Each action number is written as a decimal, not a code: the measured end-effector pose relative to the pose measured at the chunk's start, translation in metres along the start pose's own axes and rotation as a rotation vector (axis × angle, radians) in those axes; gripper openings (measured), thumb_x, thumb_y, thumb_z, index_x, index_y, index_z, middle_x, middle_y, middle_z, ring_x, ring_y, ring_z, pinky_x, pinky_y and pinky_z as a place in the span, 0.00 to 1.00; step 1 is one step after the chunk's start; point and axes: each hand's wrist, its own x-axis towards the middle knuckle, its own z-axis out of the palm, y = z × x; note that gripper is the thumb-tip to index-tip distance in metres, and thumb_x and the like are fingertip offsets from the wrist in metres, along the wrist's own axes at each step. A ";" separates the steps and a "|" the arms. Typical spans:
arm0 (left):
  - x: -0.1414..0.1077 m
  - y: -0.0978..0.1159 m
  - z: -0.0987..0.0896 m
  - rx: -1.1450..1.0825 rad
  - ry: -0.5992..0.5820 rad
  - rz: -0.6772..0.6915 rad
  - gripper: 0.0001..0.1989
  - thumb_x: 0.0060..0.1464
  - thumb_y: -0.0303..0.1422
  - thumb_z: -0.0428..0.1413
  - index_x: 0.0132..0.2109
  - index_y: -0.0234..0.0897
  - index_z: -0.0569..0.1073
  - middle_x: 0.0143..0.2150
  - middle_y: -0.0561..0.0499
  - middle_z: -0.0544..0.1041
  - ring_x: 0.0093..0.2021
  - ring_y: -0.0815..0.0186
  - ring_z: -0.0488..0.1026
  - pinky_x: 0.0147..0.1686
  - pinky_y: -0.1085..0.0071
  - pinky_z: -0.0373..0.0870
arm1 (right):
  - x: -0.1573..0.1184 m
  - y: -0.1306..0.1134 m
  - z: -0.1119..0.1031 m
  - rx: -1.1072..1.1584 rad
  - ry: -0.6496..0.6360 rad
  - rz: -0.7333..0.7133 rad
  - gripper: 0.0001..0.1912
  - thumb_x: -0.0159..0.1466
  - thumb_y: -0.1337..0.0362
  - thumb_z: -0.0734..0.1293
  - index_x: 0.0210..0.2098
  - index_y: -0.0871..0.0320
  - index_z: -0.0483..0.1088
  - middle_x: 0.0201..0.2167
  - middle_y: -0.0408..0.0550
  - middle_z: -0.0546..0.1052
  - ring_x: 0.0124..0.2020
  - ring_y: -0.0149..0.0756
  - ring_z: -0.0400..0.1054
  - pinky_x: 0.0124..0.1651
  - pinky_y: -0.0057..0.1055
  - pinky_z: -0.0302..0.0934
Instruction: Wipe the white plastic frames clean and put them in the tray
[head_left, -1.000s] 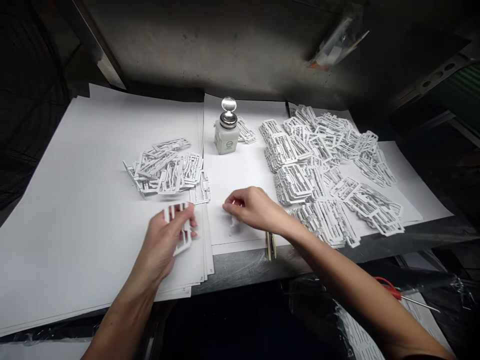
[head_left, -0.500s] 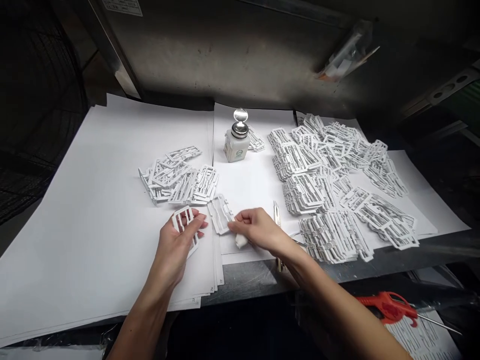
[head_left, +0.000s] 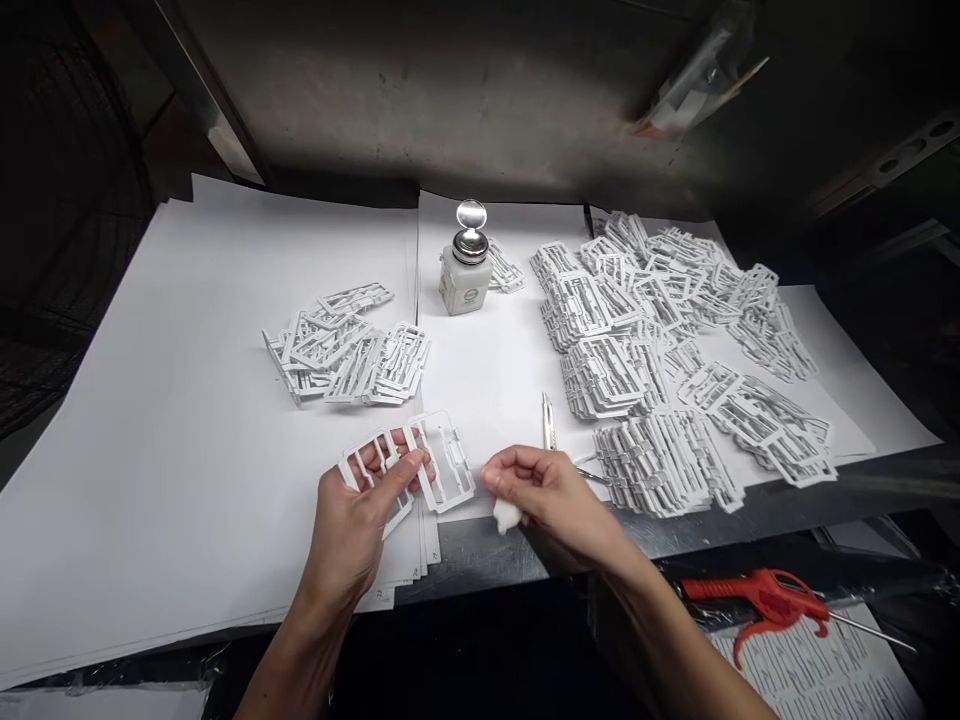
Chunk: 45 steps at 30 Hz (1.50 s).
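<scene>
Two white plastic frames are in my left hand (head_left: pixel 364 510): a left frame (head_left: pixel 391 455) lies across the palm, and a right frame (head_left: pixel 442 465) is pinched at its left edge by thumb and fingers. My right hand (head_left: pixel 551 495), fingers pressed together, is just right of that second frame, with a gap between. A small white wad (head_left: pixel 507 514) pokes out below its curled fingers. Beyond my left hand lies a loose heap of similar white frames (head_left: pixel 345 350). Many more are piled in stacks (head_left: pixel 607 370) on the right.
A white pump bottle (head_left: pixel 465 275) with its metal lid raised stands mid-table. A cutter knife (head_left: pixel 549 422) lies behind my right hand. White paper (head_left: pixel 187 400) covers the table, whose metal edge (head_left: pixel 480 560) shows in front. A red air gun (head_left: pixel 772 600) is at lower right.
The second frame, earlier at my right fingertips, is now in my left hand. My right hand has moved slightly right and away from it. The view has shifted a little.
</scene>
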 end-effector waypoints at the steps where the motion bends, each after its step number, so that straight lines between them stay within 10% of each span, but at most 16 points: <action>1: -0.001 -0.001 0.000 0.010 -0.007 0.001 0.18 0.40 0.35 0.65 0.41 0.34 0.76 0.37 0.47 0.77 0.33 0.64 0.73 0.33 0.70 0.71 | -0.001 -0.002 -0.004 -0.030 0.058 -0.036 0.17 0.58 0.52 0.70 0.30 0.61 0.71 0.20 0.40 0.70 0.19 0.26 0.61 0.21 0.21 0.52; 14: -0.005 -0.001 0.005 -0.006 0.026 -0.067 0.19 0.38 0.34 0.65 0.40 0.33 0.75 0.34 0.50 0.76 0.31 0.67 0.73 0.30 0.73 0.70 | -0.012 -0.008 -0.019 -0.045 0.305 -0.298 0.11 0.58 0.60 0.71 0.38 0.60 0.74 0.27 0.45 0.75 0.29 0.33 0.69 0.34 0.26 0.64; 24: -0.006 -0.004 0.010 -0.028 0.057 -0.010 0.16 0.39 0.32 0.65 0.38 0.33 0.76 0.33 0.50 0.76 0.28 0.69 0.72 0.28 0.74 0.70 | -0.030 0.020 0.025 -0.437 0.324 -0.570 0.08 0.62 0.71 0.66 0.42 0.59 0.72 0.37 0.47 0.71 0.34 0.31 0.66 0.36 0.27 0.63; 45: -0.008 -0.006 0.008 -0.017 0.034 0.054 0.15 0.39 0.32 0.65 0.37 0.33 0.76 0.33 0.50 0.76 0.29 0.67 0.72 0.29 0.73 0.70 | -0.013 0.001 0.015 -0.542 0.476 -0.726 0.07 0.63 0.72 0.64 0.41 0.59 0.71 0.37 0.48 0.71 0.36 0.33 0.67 0.38 0.29 0.65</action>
